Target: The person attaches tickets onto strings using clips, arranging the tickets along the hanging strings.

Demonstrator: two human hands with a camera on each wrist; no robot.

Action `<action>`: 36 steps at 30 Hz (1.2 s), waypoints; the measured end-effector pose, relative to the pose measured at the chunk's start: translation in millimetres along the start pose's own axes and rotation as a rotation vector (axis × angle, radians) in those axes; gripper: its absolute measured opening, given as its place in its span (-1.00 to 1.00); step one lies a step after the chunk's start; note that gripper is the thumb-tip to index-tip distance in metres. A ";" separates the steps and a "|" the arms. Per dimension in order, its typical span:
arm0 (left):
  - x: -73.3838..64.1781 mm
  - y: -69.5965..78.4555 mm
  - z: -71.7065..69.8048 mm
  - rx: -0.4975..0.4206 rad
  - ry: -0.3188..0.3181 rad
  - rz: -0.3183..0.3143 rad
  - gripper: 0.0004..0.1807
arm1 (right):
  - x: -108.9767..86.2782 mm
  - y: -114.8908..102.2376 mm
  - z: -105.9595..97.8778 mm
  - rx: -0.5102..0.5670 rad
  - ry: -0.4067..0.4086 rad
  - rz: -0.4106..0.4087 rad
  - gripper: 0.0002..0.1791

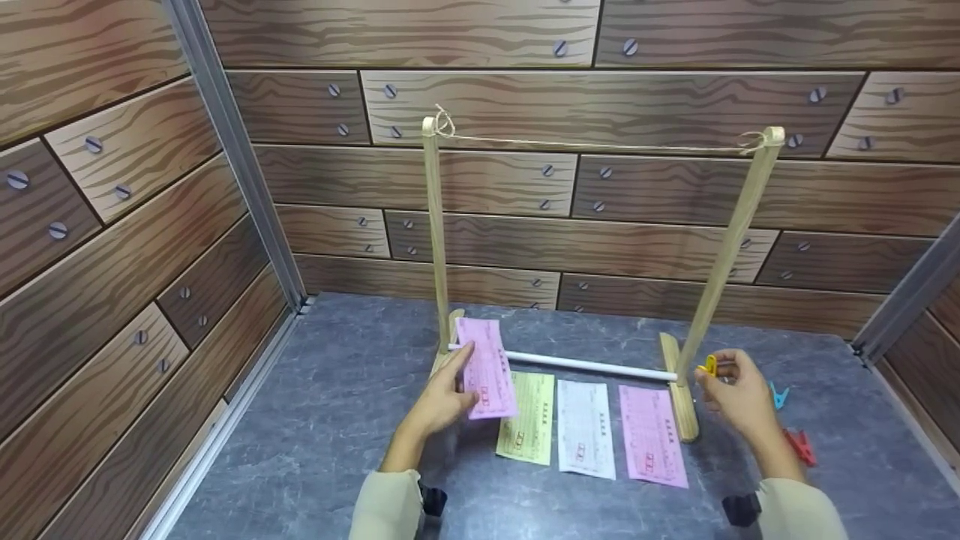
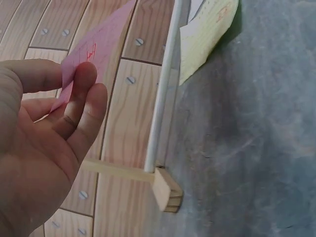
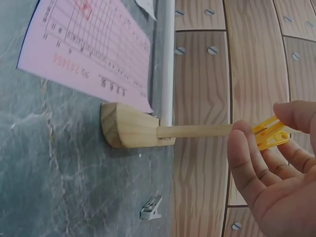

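Left hand (image 1: pixel 444 397) pinched a pink slip (image 1: pixel 489 375) above the table (image 1: pixel 300 450), right hand (image 1: pixel 742 401) pinched a yellow clip (image 1: pixel 711 364) beside a wooden stand (image 1: pixel 726 270), three more slips (image 1: pixel 586 429) lay there in a row.

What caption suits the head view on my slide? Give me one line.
Left hand holding a pink slip, right hand pinching a yellow clip, at a wooden frame strung with twine.
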State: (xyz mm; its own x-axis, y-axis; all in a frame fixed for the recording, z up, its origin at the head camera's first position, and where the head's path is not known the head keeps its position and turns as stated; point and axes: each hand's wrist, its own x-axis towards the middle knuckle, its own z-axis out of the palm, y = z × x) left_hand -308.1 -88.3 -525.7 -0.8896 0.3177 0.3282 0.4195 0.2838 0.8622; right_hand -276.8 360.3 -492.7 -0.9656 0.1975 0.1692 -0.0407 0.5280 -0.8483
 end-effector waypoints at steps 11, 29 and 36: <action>21.0 23.7 -5.5 -0.062 0.129 0.200 -0.44 | 2.3 -26.7 0.5 -0.040 -0.025 -0.053 -0.48; 45.1 102.5 -30.4 -0.107 0.272 0.381 -0.50 | 6.4 -94.5 5.6 -0.016 -0.068 -0.235 -0.57; 68.0 121.7 -45.1 -0.158 0.280 0.430 -0.48 | 7.6 -116.0 7.6 -0.032 -0.091 -0.275 -0.57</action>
State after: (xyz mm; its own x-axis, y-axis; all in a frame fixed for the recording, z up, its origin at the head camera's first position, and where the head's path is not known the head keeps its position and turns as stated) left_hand -325.6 -73.0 -381.1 -0.6665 0.1159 0.7364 0.7437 0.0342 0.6677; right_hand -281.4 294.3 -396.9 -0.9386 -0.0306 0.3437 -0.2973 0.5773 -0.7605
